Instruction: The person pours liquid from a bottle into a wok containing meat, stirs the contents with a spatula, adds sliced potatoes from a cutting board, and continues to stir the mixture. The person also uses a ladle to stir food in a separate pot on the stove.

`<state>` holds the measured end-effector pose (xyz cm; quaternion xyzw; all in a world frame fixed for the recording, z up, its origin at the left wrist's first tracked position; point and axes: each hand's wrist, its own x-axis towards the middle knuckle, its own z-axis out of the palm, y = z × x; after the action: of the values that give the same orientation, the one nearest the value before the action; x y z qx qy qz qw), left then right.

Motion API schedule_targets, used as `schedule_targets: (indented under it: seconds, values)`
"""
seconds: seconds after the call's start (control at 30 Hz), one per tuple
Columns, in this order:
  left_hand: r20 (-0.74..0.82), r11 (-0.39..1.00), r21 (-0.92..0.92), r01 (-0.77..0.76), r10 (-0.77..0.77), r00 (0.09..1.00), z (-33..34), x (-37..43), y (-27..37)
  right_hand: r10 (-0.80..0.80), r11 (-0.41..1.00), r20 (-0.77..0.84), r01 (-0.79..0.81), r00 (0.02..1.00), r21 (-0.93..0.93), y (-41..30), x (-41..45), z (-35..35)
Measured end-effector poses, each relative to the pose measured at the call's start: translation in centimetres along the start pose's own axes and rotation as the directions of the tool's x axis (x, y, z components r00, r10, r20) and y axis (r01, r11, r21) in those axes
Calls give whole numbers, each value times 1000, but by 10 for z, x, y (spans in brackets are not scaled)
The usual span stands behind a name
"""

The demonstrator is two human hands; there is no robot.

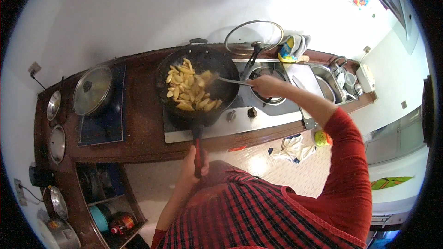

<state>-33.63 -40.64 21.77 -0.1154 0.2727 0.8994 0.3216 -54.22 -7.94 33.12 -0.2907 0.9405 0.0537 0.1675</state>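
A dark wok point(221, 65) sits over the left burner of a gas stove point(221, 128). Pale yellow sliced food point(187, 83), perhaps potato, lies in its left and lower part. My left hand point(193, 164) is wrapped around the wok's red and black handle point(198, 152), below the counter edge in the picture. Over the right burner, my right hand point(268, 85) grips the metal handle of a cooking utensil point(235, 81). The utensil's far end is among the slices and blurred, so its shape cannot be told.
A glass lid point(256, 36) leans on the wall behind the right burner point(271, 72). A lidded pan point(91, 91) stands on a dark cooktop point(104, 124) at left. To the right are a cutting board with a knife point(299, 83) and a sink point(325, 76) beside dishes. Cloth point(294, 148) lies on the floor.
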Motion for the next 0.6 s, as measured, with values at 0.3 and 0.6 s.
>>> schedule_targets:
  seconds: [0.3, 0.6]
  values:
    - [-4, 999, 16, 43, -43, 999, -7, -6, 1, -129, 969, 150, 157, 980, -190, -17, -9, -72]
    - [-43, 998, 61, 22, -19, 999, 2, -7, 6, 189, 943, 32, -191, 981, 272, -119, -13, 2]
